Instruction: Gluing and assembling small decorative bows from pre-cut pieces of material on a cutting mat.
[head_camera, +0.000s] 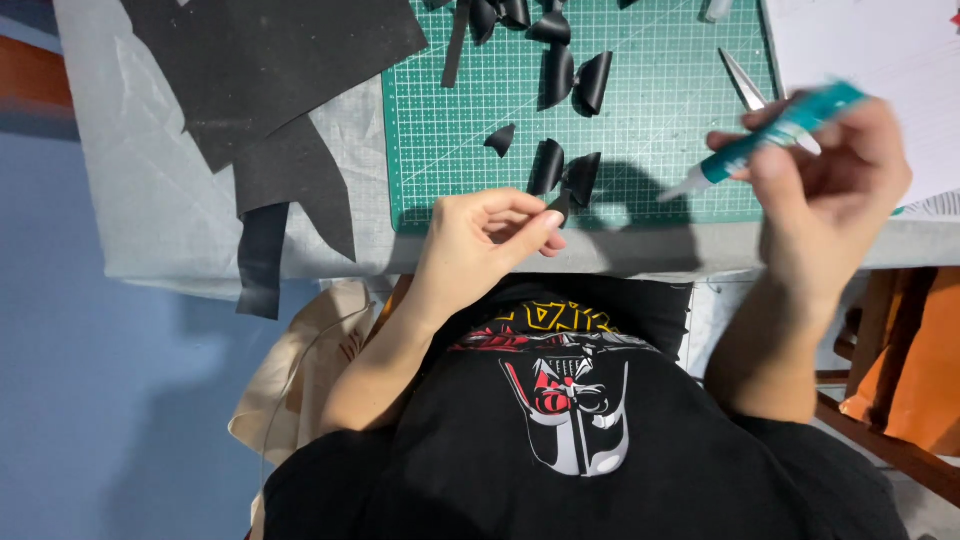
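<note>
The left hand (480, 235) is pinching a small folded piece of black paper (565, 185) between thumb and fingertips at the near edge of the green cutting mat (660, 130). The right hand (830, 185) is gripping a teal glue tube (770, 135), its white nozzle pointing toward that piece. More curled black pieces (570, 75) are lying further up the mat, with scissors (745, 85) beside them and black paper sheets (270, 60) lying to the left.

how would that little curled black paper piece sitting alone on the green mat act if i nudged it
The small black paper piece looks thin and curled, so it is probably very light and would likely skid or flip on the smooth cutting mat. Its curl suggests it would flex, not resist, and might crease if pinched.
</note>
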